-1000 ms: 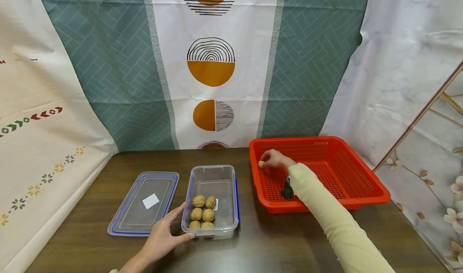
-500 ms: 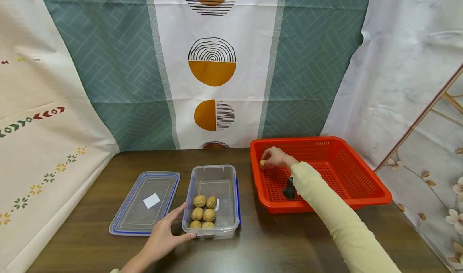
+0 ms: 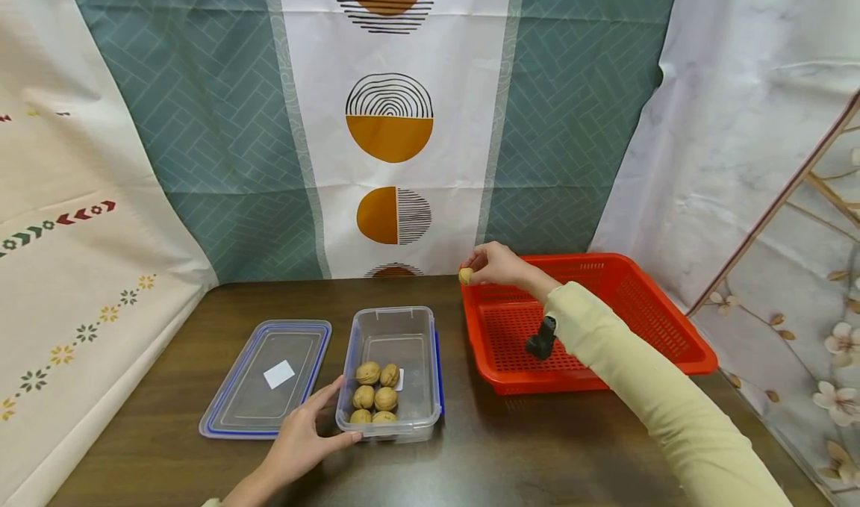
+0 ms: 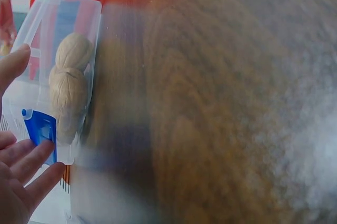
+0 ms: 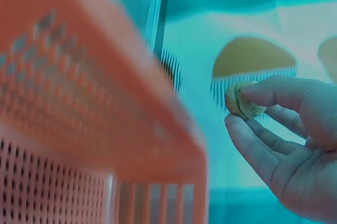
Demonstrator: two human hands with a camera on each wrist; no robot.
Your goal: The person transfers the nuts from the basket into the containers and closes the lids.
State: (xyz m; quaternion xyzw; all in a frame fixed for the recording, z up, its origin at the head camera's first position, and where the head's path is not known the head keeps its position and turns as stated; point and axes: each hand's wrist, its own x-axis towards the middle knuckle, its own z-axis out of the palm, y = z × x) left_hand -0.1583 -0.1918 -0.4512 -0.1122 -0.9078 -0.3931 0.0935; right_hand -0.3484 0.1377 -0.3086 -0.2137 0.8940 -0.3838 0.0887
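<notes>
My right hand point(image 3: 500, 264) pinches a walnut point(image 3: 466, 276) between thumb and fingers, above the left rim of the red plastic basket point(image 3: 517, 378). In the right wrist view that walnut point(image 5: 243, 101) is beside the basket's edge, held at the fingertips. A clear plastic box point(image 3: 419, 358) sits on the table with several walnuts point(image 3: 366, 373) grouped at its near left. My left hand point(image 3: 302, 436) rests against the box's near left corner, thumb at the front and fingers fairly straight along the side. In the left wrist view its fingers lie at a blue clasp point(image 4: 41, 132).
A clear lid point(image 3: 235, 399) with blue edging and a white label lies left of the box. Fabric hangings point(image 3: 416, 44) stand behind the brown table point(image 3: 510, 455). A black device point(image 3: 541, 337) is at my right wrist.
My right hand has lifted the walnut up and left, from inside the red basket to above its rim. The left hand and the box have stayed in place.
</notes>
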